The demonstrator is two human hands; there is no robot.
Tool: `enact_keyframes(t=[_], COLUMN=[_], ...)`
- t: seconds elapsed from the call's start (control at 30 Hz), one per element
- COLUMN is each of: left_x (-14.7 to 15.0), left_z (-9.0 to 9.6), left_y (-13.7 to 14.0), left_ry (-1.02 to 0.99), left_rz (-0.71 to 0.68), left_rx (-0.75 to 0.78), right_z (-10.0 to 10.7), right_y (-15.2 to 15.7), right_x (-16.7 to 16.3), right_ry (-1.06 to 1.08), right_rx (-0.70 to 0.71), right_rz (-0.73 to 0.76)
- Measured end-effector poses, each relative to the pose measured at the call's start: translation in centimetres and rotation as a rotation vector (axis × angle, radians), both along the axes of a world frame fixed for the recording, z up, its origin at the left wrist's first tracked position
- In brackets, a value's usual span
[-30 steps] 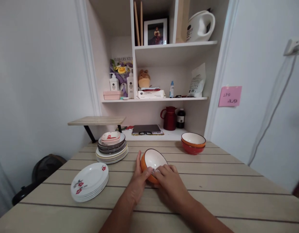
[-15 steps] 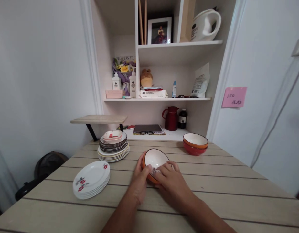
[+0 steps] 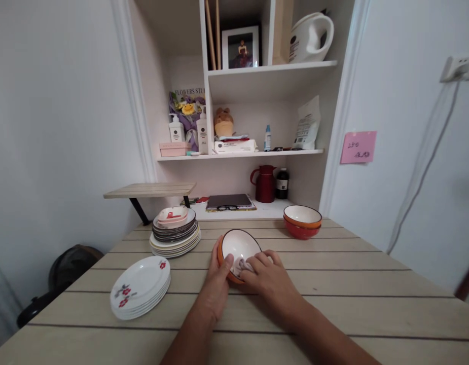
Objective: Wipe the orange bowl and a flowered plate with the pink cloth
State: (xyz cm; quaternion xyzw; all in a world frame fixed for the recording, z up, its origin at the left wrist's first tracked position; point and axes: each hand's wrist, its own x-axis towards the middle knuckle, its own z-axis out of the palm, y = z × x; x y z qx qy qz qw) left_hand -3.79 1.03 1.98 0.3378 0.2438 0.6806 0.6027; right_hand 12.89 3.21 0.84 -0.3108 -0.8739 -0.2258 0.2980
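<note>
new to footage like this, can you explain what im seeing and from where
There's no machine: one camera, worn on a person's head, looks forward and down. Their bare left hand holds a tilted, round, orange ceramic-looking bowl, white inside; the right hand holds what looks like a crumpled whitish cloth against its inside. On the pale, dark-lined table stand stacked white flowered plates, a taller pile of mixed plates and small dishes, and an orange bowl on a red one.

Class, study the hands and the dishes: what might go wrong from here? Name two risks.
The tilted orange bowl might slip from the left hand while the right hand holds a pale cloth against its inside. The plate stack, topped with small dishes, could topple if bumped.
</note>
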Motion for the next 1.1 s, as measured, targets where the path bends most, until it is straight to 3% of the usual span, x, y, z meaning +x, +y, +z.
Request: enact_keyframes(t=[0.57, 0.97, 1.1], left_x=[0.3, -0.4, -1.1], left_z=[-0.3, 0.8, 1.0], left_y=[0.1, -0.6, -0.5], left_ry=[0.131, 0.128, 0.137], left_rz=[0.028, -0.022, -0.045], left_rx=[-0.016, -0.044, -0.006], right_z=[-0.1, 0.7, 1.3], right_y=[-0.6, -0.6, 0.0], right_x=[-0.6, 0.4, 1.6], right_ry=[0.049, 0.04, 0.005], right_rx=[-0.029, -0.091, -0.116], right_rz=[-0.09, 0.073, 0.04])
